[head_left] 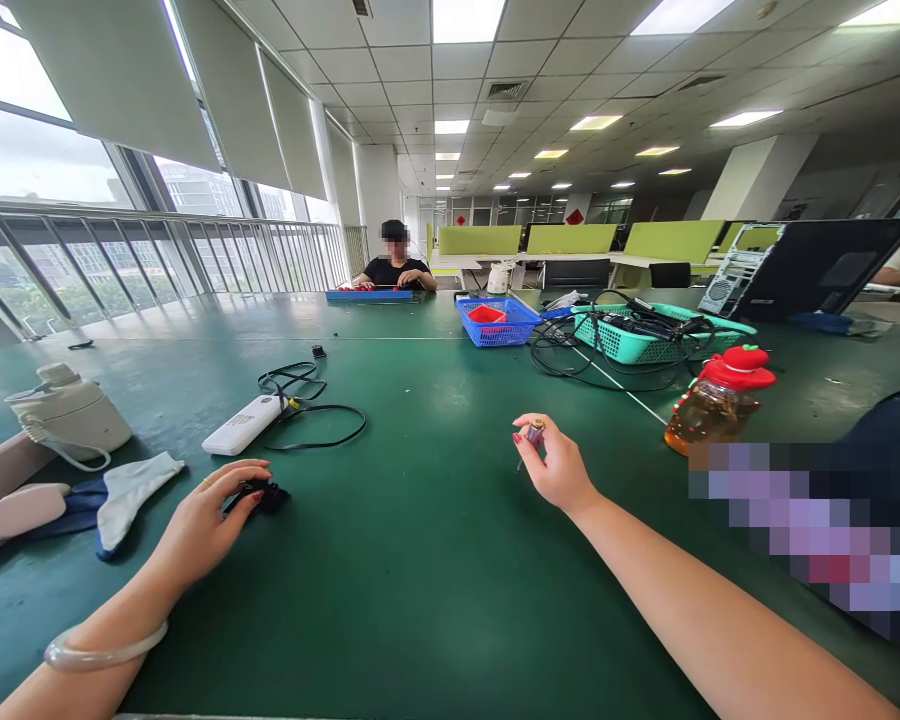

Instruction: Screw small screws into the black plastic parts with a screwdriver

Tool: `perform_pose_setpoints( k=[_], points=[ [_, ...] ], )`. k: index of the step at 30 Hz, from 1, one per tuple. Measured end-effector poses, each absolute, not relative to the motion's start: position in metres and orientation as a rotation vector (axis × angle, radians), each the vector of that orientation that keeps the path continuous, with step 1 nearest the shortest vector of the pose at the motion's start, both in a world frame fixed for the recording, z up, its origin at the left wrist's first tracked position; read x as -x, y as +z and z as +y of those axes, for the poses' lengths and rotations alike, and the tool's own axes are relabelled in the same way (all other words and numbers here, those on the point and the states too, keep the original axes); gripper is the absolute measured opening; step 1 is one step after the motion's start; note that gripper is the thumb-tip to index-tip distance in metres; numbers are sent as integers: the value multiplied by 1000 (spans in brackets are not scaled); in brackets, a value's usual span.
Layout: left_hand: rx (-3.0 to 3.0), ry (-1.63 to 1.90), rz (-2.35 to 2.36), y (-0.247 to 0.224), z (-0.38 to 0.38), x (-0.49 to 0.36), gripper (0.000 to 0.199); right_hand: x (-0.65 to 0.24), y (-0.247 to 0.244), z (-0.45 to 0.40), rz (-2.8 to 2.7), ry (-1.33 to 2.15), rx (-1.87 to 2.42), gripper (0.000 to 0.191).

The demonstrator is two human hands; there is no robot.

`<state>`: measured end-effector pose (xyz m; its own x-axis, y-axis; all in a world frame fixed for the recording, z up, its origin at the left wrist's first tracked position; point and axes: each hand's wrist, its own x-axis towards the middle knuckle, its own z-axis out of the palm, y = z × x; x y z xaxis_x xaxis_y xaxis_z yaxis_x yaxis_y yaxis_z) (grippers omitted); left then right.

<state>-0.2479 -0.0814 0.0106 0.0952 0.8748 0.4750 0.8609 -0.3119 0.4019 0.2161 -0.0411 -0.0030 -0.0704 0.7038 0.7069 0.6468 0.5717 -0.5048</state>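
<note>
Bare forearms reach in over the near edge of the green table (412, 600), a pale bangle (105, 655) round my left wrist. My left hand (214, 515) has its thumb and fingertips pinched on a small black object (270, 499), low at the tabletop. My right hand (559, 470) pinches a small tool (535, 432) between thumb and fingers, its thin shaft slanting down. Wide green surface runs between my two hands, giving room sideways and forward.

Just beyond my left hand lie a white power bank (244, 425) and a black cable (322, 408); a cloth (131, 497) edges its outer side. To the right, past my forearm, stands a red-lidded bottle (720, 400). Blue basket (497, 322) and teal basket (630, 335) bound the far side, cables spilling over the teal rim.
</note>
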Motion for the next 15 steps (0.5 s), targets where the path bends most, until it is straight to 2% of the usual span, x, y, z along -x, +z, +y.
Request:
perform_pose_setpoints(
  k=[10,15],
  points=[
    [-2202,1155,1763,9,-77,251,37,-216,-3,-41,-1763,52,1111,16],
    [-1881,1288,1722,10,-77,249,58,-216,-3,-42,-1759,51,1127,16]
  ],
)
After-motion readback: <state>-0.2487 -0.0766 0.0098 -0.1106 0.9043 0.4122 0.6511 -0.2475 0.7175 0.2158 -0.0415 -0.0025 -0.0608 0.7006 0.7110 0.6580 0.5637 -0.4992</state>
